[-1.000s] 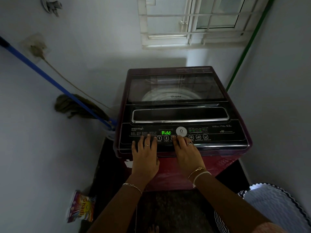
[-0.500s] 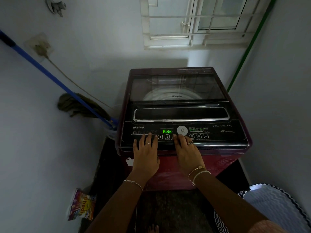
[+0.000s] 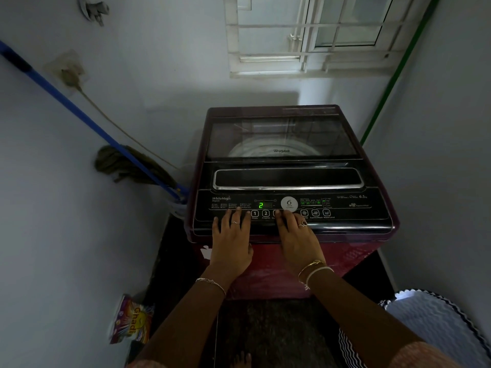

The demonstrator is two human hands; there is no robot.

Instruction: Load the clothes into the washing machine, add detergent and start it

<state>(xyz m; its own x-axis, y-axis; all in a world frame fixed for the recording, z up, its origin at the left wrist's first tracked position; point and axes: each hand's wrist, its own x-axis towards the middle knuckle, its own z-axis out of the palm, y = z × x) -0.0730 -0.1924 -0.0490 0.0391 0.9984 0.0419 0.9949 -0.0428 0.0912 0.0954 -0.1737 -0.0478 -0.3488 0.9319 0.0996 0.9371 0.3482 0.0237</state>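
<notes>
A maroon top-loading washing machine [image 3: 292,266] stands in front of me with its glass lid [image 3: 281,139] closed. Its black control panel [image 3: 345,208] shows a green "2" on the display [image 3: 261,205]. My left hand [image 3: 231,240] rests flat on the panel's left part, fingers straight. My right hand [image 3: 297,235] lies flat beside it, a fingertip on the third button, right of the buttons marked 1 and 2. A detergent packet [image 3: 131,321] lies on the floor at the lower left.
A blue-handled mop [image 3: 87,120] leans against the left wall beside the machine. A green pipe [image 3: 393,78] runs down the right wall. A barred window [image 3: 305,35] is above. Patterned cloth [image 3: 435,325] sits at the lower right. The walls close in on both sides.
The display has changed from "Add" to "2". Both hands stay on the panel in nearly the same place.
</notes>
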